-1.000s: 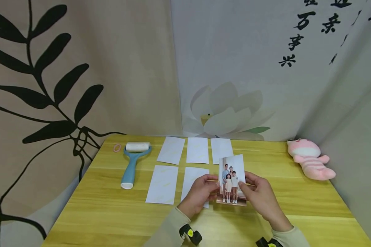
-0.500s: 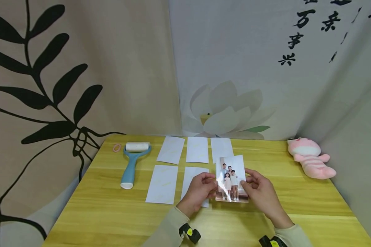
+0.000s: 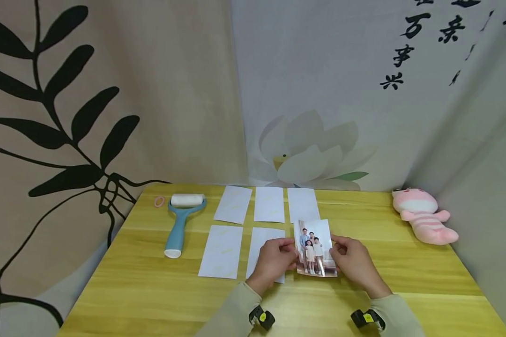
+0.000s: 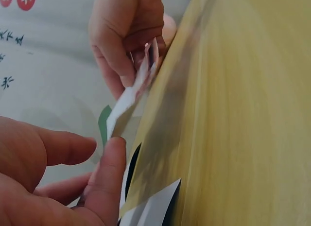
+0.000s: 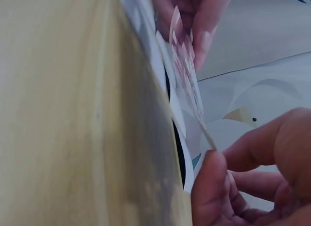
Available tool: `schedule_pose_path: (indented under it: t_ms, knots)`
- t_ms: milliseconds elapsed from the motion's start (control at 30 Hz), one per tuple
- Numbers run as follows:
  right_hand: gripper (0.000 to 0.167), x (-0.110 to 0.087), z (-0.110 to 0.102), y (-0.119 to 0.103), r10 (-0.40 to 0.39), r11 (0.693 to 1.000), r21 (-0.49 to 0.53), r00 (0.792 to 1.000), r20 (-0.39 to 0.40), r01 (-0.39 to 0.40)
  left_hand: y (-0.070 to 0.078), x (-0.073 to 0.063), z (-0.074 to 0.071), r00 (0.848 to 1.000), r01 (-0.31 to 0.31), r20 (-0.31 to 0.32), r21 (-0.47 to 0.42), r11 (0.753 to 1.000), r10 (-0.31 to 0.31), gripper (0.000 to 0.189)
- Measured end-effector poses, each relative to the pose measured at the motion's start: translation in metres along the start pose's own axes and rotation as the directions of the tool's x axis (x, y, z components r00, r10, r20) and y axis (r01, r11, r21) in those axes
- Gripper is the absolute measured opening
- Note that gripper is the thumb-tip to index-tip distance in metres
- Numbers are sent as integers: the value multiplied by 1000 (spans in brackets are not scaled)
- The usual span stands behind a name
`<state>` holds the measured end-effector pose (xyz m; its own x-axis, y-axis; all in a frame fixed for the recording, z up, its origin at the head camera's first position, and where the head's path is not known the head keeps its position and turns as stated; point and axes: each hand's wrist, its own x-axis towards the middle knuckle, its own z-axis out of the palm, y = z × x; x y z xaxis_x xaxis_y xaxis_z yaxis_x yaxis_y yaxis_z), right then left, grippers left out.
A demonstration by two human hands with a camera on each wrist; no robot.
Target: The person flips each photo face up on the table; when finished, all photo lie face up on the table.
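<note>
A printed photo (image 3: 314,248) of several people is held up above the table, its picture facing me. My left hand (image 3: 274,262) holds its left edge; in the left wrist view one fingertip touches the edge, with another finger apart from it. On the opposite side my right hand (image 3: 356,264) pinches the right edge between thumb and finger, as the right wrist view shows at the photo (image 5: 187,70). Beyond and left of the photo lie white cards in two rows, such as one front card (image 3: 221,252) and a back card (image 3: 303,204). My left hand partly covers another front card (image 3: 261,241).
A blue-handled lint roller (image 3: 181,224) lies left of the cards, beside a small pink ring (image 3: 159,201). At the back right rests a pink plush toy (image 3: 423,217). Curtains (image 3: 185,93) hang close behind the wooden table (image 3: 152,299).
The photo has shifted slightly left and its top edge has come lower, tilting it flatter. My right hand has moved a little left with it. The cards have stayed put.
</note>
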<state>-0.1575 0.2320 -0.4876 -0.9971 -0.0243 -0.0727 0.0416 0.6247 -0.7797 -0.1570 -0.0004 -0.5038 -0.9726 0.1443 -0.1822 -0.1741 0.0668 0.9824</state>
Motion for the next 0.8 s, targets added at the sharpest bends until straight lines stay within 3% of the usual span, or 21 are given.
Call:
schedule_pose_path:
  t_ms: [533, 800]
  knots:
    - [40, 1, 9, 10, 30, 995, -92, 999, 42, -26, 0, -5, -1, 999, 4, 34, 231, 973, -12, 47]
    - [38, 0, 7, 11, 62, 994, -90, 997, 44, -57, 3, -6, 0, 999, -1, 39, 284, 959, -10, 49]
